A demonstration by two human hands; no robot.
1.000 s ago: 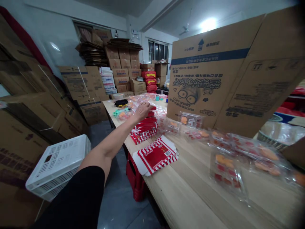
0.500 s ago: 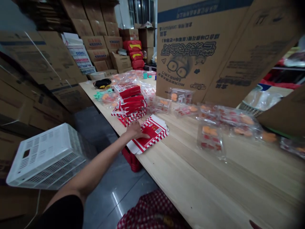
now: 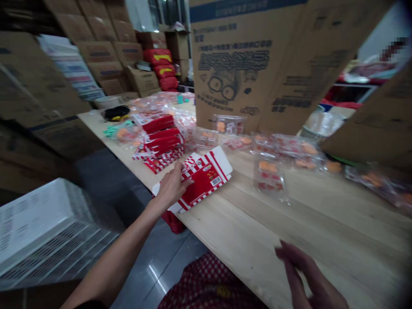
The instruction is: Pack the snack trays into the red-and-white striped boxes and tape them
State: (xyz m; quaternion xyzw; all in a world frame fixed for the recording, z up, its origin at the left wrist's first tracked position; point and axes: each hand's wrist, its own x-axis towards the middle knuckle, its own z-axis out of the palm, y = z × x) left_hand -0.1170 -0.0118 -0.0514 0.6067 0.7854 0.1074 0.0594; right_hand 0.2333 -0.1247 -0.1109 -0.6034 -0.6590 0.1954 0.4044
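Observation:
My left hand [image 3: 174, 185] grips a red-and-white striped carton [image 3: 202, 182] at its left end, with the thumb on its red face. The carton is raised at a tilt over the front edge of the table; white flaps show at its ends. Just behind it stands a pile of similar red cartons [image 3: 162, 135]. My right hand [image 3: 305, 274] is over the table at the lower right, thumb and fingers apart, with nothing in it. The nearest thing beyond it is a clear packet [image 3: 269, 176] of orange and red pieces.
More clear packets [image 3: 299, 148] lie along the back of the wooden table [image 3: 238, 231]. A large printed cardboard box [image 3: 238, 64] stands behind them. A white plastic crate [image 3: 48, 227] is at the lower left, and stacked boxes [image 3: 99, 56] fill the background.
My left hand has closed on the flat carton and lifted it into a tilt. My right hand has come into view from the lower right. The whole view has shifted slightly.

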